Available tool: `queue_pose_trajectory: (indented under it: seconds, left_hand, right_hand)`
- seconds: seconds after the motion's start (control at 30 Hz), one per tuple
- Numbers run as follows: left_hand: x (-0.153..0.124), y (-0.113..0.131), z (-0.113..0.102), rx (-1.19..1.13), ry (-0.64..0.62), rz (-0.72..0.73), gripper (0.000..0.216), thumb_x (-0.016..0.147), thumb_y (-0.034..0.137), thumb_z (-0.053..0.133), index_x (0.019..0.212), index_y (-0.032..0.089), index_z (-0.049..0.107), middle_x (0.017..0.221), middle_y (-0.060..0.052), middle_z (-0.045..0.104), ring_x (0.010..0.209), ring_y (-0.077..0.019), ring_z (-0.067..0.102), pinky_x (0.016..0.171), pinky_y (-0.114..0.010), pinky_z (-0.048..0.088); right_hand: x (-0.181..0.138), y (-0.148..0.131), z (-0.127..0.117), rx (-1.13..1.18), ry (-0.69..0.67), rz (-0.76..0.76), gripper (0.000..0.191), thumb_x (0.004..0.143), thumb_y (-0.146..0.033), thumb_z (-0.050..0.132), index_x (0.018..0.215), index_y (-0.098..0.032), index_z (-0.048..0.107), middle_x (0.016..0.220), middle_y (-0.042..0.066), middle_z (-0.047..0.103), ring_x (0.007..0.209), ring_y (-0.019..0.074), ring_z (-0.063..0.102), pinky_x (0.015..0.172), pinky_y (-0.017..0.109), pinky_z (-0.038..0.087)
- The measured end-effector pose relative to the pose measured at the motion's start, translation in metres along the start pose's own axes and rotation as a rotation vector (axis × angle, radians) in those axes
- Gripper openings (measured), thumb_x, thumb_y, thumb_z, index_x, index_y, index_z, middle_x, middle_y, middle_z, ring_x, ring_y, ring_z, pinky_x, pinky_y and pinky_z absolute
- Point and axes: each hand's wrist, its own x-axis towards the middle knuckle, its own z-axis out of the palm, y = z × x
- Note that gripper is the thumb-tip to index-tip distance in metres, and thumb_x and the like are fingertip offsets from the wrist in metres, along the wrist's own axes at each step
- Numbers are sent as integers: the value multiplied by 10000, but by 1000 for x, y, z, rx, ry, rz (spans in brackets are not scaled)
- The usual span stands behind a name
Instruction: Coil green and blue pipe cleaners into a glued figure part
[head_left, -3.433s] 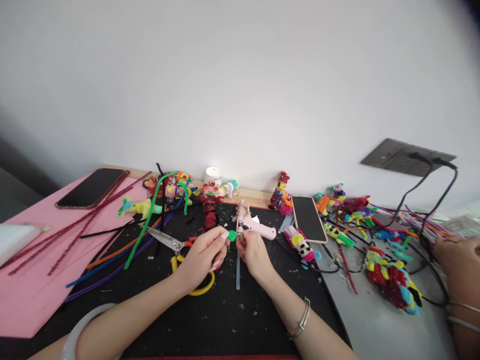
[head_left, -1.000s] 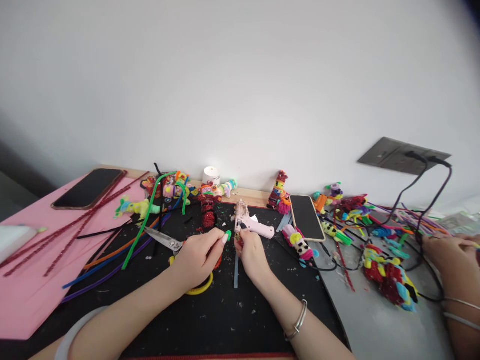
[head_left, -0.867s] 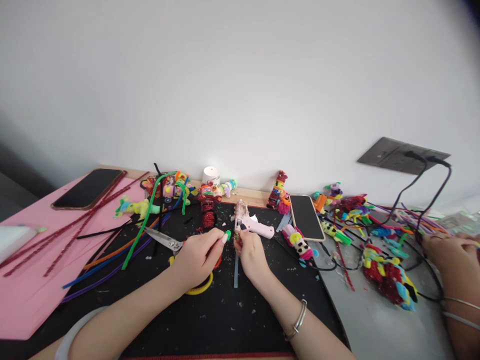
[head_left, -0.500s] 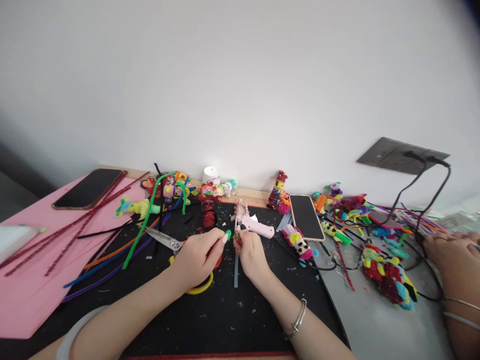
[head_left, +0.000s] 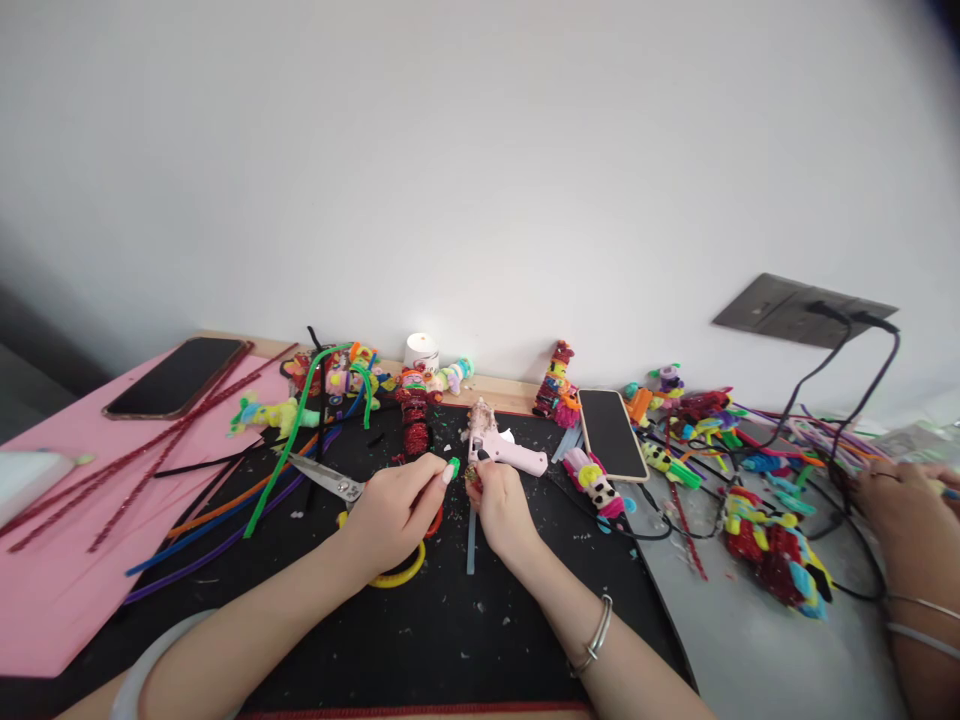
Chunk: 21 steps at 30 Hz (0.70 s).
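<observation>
Left hand (head_left: 391,508) and right hand (head_left: 501,503) at the middle of the black mat (head_left: 420,640), fingertips nearly meeting. The left hand is curled, thumb and forefinger closed on a small green piece (head_left: 453,466). The right hand is likewise curled, its fingertips pinched on a tiny red piece (head_left: 471,479) (too small to make out further). The two pieces sit just beside each other, above the mat.

Just beyond the right hand lies a pink glue gun (head_left: 504,452). A clear glue stick (head_left: 470,542) lies on the mat between the two wrists. To the left of the left hand lie scissors (head_left: 330,478), blades pointing away to the left, with their yellow handle loop partly under the hand. Long pipe cleaners (head_left: 247,500) in green, orange, blue and purple fan out further left. Small pipe-cleaner figures (head_left: 559,382) stand and lie along the far edge, and more are heaped to the right. A phone (head_left: 611,434) lies face up, right of the glue gun. A second phone (head_left: 177,377) rests on the pink sheet (head_left: 60,580) at far left.

At the right edge another person's hand (head_left: 896,503) rests on the grey table (head_left: 750,650) among dark cables (head_left: 847,400), which run up to a socket plate (head_left: 801,312) on the plain white wall (head_left: 480,180)
</observation>
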Motion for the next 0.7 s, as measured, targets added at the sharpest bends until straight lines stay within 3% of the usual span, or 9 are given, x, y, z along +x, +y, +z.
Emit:
queue_pose_trajectory:
  seconds: [0.37,0.7]
  left_hand:
    - [0,-1,0,24,-10,-4,224,926,229,337,787,193,509,580,32,509,510,-115,501,541,-222,363]
    - [-4,-4,6,-2,26,-21,196,920,222,364,794,197,513,586,36,501,518,-117,497,555,-224,363]
  right_hand:
    - [0,-11,0,88,-30,76,384,849,-398,341,517,-232,241,448,-69,223,423,89,188,422,254,178]
    - [-1,-7,0,77,-8,56,333,830,-316,309,511,-236,259,448,-63,231,432,103,202,425,263,175]
